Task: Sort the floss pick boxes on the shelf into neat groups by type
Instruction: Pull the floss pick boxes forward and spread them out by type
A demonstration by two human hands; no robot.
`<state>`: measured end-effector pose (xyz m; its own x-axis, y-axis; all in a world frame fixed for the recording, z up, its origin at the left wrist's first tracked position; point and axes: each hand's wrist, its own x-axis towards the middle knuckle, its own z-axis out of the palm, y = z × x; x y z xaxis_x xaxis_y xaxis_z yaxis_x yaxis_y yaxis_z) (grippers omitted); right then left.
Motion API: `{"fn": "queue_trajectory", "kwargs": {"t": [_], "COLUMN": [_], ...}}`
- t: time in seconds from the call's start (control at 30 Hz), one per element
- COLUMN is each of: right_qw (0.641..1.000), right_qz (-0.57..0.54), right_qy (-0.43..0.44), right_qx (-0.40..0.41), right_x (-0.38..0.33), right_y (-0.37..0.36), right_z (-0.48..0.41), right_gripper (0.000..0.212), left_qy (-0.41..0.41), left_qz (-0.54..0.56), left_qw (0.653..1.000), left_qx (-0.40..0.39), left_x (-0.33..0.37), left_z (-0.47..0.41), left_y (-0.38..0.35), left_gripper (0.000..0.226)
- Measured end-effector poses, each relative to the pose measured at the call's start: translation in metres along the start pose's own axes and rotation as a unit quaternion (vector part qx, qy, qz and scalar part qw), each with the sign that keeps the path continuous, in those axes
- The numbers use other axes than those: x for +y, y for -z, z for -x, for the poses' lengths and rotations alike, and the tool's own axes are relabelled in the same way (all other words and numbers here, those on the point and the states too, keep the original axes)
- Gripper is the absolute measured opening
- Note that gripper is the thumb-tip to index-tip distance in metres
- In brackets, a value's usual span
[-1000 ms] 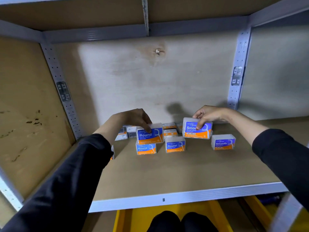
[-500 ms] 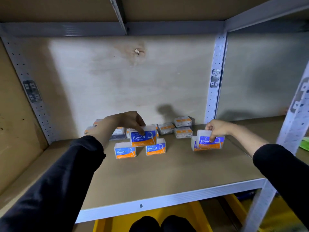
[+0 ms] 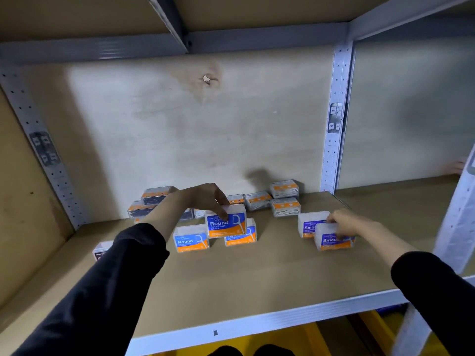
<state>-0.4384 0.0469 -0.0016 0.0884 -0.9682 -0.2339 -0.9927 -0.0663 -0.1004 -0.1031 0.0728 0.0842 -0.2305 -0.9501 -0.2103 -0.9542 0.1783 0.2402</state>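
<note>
Back panel point(image 3: 180, 124): pale plywood, knotted, behind the fingers point(image 3: 222, 204).
Uprights point(image 3: 338, 86): grey perforated metal.
Shelf board point(image 3: 231, 278): tan, grey-edged, under them.
Yellow frame point(image 3: 311, 332): lower still.

The person is wearing a plain black long-sleeved top in a matte fabric, with no print or marking showing. The left sleeve point(image 3: 102, 291) is ending in a loose, softly creased cuff partway along the forearm, leaving the wrist and left hand point(image 3: 205, 199) bare. The right sleeve point(image 3: 437, 291) is stopping likewise short of the bare right hand point(image 3: 347, 222). Two dark rounded shapes point(image 3: 226, 352) are showing at the bottom edge; knees or shoe tips, it cannot be told.
</note>
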Motion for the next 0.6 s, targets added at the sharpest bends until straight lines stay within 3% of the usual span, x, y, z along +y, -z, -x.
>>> {"fn": "queue_trajectory", "kwargs": {"t": [0.2,0.4,0.6], "right_qw": [1.0,0.999,0.999], "right_qz": [0.013,0.017,0.033], "right_qy": [0.005,0.021,0.029], "right_qx": [0.012,0.024,0.032], "right_x": [0.002,0.003,0.003], "right_y": [-0.004,0.001,0.006], "right_z": [-0.01,-0.01,-0.006], "right_gripper": [0.051,0.047,0.032], "left_qy": [-0.001,-0.017,-0.039], "left_qz": [-0.023,-0.04,-0.077], "left_qw": [1.0,0.999,0.996], "left_qx": [-0.01,0.004,-0.012], "left_x": [0.003,0.012,0.024], "left_z": [-0.008,-0.016,-0.022], "left_y": [-0.008,-0.029,-0.053], "left_gripper": [0.049,0.054,0.054]}}
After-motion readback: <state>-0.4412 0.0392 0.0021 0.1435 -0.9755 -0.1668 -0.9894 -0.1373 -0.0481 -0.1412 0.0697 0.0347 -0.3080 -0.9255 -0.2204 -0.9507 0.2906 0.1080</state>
